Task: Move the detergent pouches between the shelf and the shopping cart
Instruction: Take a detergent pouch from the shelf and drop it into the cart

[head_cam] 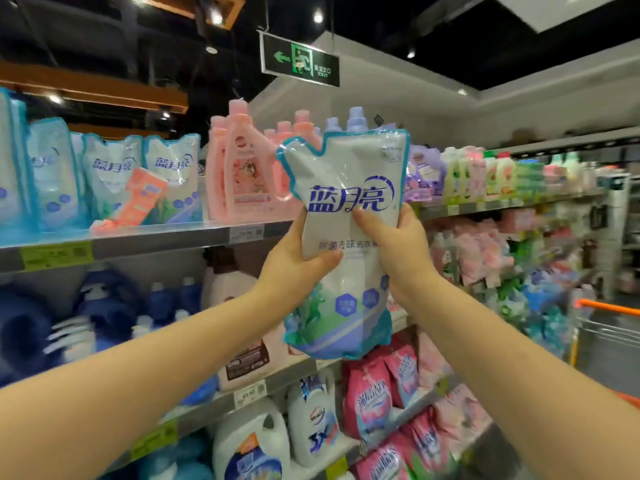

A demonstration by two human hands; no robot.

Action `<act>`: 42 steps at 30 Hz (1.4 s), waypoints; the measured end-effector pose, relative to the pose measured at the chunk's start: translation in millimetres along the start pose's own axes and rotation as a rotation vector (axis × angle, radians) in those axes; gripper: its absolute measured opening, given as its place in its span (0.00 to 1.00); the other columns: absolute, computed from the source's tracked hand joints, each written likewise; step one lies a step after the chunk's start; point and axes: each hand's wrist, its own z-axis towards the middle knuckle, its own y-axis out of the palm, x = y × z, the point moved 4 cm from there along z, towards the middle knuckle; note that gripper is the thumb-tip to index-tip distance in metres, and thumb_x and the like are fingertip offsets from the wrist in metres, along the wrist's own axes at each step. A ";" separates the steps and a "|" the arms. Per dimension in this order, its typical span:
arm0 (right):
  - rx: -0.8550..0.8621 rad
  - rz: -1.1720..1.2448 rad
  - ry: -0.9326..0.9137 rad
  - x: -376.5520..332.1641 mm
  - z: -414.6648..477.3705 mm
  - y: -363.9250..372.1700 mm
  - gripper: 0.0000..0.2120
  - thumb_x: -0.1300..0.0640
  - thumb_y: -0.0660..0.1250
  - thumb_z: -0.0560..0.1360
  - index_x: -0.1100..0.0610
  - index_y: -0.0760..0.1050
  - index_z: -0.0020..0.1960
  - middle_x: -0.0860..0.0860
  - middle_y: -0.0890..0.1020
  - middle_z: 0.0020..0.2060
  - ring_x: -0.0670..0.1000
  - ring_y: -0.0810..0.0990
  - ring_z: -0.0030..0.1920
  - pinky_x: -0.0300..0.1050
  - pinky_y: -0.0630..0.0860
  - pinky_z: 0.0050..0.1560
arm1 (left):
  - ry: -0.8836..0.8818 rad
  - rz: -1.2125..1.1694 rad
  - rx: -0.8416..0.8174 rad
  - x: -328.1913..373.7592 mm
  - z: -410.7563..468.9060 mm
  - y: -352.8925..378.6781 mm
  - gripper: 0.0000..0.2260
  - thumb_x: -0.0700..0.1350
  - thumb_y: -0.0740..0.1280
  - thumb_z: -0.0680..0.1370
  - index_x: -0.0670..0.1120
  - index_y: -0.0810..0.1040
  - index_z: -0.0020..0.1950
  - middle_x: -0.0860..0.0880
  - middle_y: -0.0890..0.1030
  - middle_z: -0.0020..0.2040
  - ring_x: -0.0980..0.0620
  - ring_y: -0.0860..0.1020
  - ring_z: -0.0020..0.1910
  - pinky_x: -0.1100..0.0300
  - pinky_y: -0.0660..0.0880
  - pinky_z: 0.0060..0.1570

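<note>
Pouch [343, 237] sits upright in mid-air before the shelf [138, 242], my left hand [294, 268] and right hand [394, 247] each curled round one side of its middle, gripping it; its back is hidden. Cart [606, 308] is cut off at the right edge: only orange rim and wire show.

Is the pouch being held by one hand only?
No, both the left hand and right hand grip the detergent pouch at its middle.
</note>
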 end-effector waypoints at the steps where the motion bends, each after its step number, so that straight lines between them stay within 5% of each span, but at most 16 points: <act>1: 0.023 -0.035 -0.020 -4.7 -5.4 -24.8 0.14 0.63 0.71 0.71 0.60 0.74 0.55 0.58 0.83 0.49 0.58 0.83 0.48 0.52 0.81 0.46 | -0.009 -0.024 -0.028 0.2 -3.4 25.2 0.23 0.46 0.70 0.66 0.64 0.70 0.56 0.62 0.81 0.46 0.58 0.80 0.48 0.59 0.75 0.53; 4: 0.115 -0.139 -0.076 -24.7 -19.9 -102.1 0.13 0.63 0.73 0.70 0.57 0.74 0.52 0.55 0.83 0.47 0.54 0.83 0.47 0.50 0.81 0.47 | -0.033 -0.167 -0.148 4.0 -9.4 105.0 0.20 0.36 0.71 0.71 0.58 0.70 0.51 0.59 0.80 0.46 0.63 0.80 0.42 0.70 0.76 0.43; 6: 0.191 -0.239 -0.114 -37.8 -26.0 -155.5 0.14 0.63 0.74 0.68 0.57 0.74 0.51 0.52 0.84 0.45 0.51 0.83 0.45 0.48 0.81 0.46 | -0.053 -0.211 -0.224 4.7 -11.0 159.5 0.22 0.39 0.74 0.67 0.56 0.69 0.53 0.55 0.79 0.49 0.63 0.80 0.43 0.71 0.76 0.42; 10: 0.298 -0.313 -0.105 -56.4 -30.3 -267.1 0.13 0.65 0.75 0.66 0.55 0.75 0.47 0.52 0.84 0.43 0.52 0.83 0.43 0.49 0.81 0.45 | -0.145 -0.220 -0.387 10.2 -8.6 272.4 0.37 0.52 0.76 0.59 0.50 0.66 0.65 0.51 0.78 0.58 0.54 0.78 0.54 0.60 0.76 0.54; 12: 0.343 -0.364 -0.090 -61.7 -32.4 -320.5 0.14 0.66 0.75 0.66 0.56 0.76 0.48 0.54 0.84 0.44 0.53 0.83 0.44 0.50 0.81 0.45 | -0.203 -0.282 -0.436 13.1 -8.0 326.3 0.35 0.52 0.75 0.62 0.50 0.65 0.65 0.52 0.77 0.58 0.54 0.77 0.55 0.57 0.74 0.56; 17: 0.445 -0.426 -0.032 -54.5 -35.4 -431.0 0.14 0.67 0.74 0.66 0.55 0.76 0.47 0.54 0.84 0.44 0.52 0.83 0.43 0.48 0.80 0.45 | -0.339 -0.595 -0.467 9.9 11.3 434.2 0.27 0.48 0.69 0.67 0.54 0.64 0.64 0.50 0.79 0.57 0.53 0.81 0.49 0.58 0.78 0.41; 19: 0.465 -0.429 -0.021 -43.8 -33.5 -467.5 0.15 0.68 0.73 0.66 0.54 0.76 0.48 0.52 0.84 0.43 0.48 0.83 0.41 0.42 0.80 0.42 | -0.344 -0.579 -0.481 -2.7 26.2 470.4 0.24 0.42 0.70 0.71 0.55 0.64 0.62 0.50 0.79 0.58 0.51 0.80 0.49 0.56 0.78 0.39; 25: 0.607 -0.508 0.071 0.6 -12.8 -570.8 0.14 0.67 0.74 0.66 0.54 0.76 0.47 0.49 0.84 0.41 0.45 0.83 0.39 0.37 0.79 0.38 | -0.375 -0.521 -0.665 -59.5 61.2 584.7 0.12 0.32 0.70 0.70 0.46 0.75 0.48 0.54 0.83 0.34 0.57 0.81 0.33 0.63 0.78 0.30; 29: 0.718 -0.586 0.143 30.1 5.1 -633.9 0.14 0.67 0.74 0.66 0.53 0.76 0.46 0.51 0.84 0.42 0.50 0.82 0.41 0.46 0.81 0.43 | -0.327 -0.522 -0.719 -93.7 82.2 658.7 0.12 0.28 0.70 0.68 0.45 0.78 0.43 0.55 0.83 0.32 0.59 0.81 0.32 0.68 0.75 0.29; 34: 0.834 -0.564 0.234 59.0 20.5 -710.4 0.07 0.66 0.67 0.73 0.55 0.78 0.45 0.47 0.83 0.37 0.41 0.80 0.34 0.35 0.76 0.35 | -0.379 -0.487 -0.775 -146.8 91.2 749.1 0.10 0.29 0.71 0.68 0.42 0.81 0.42 0.52 0.84 0.34 0.57 0.81 0.34 0.63 0.78 0.37; 39: 0.868 -0.625 0.369 85.5 44.1 -789.4 0.03 0.65 0.68 0.72 0.60 0.80 0.45 0.49 0.83 0.35 0.42 0.80 0.33 0.35 0.78 0.37 | -0.445 -0.427 -0.838 -195.6 93.1 823.5 0.08 0.30 0.71 0.69 0.42 0.80 0.41 0.56 0.82 0.30 0.60 0.81 0.32 0.67 0.78 0.37; 42: 0.871 -0.721 0.429 101.8 64.6 -831.0 0.02 0.63 0.71 0.71 0.60 0.81 0.43 0.51 0.82 0.36 0.46 0.79 0.35 0.41 0.77 0.40 | -0.490 -0.384 -0.839 -226.2 106.7 870.2 0.08 0.30 0.70 0.69 0.41 0.80 0.42 0.54 0.83 0.32 0.56 0.81 0.34 0.61 0.79 0.40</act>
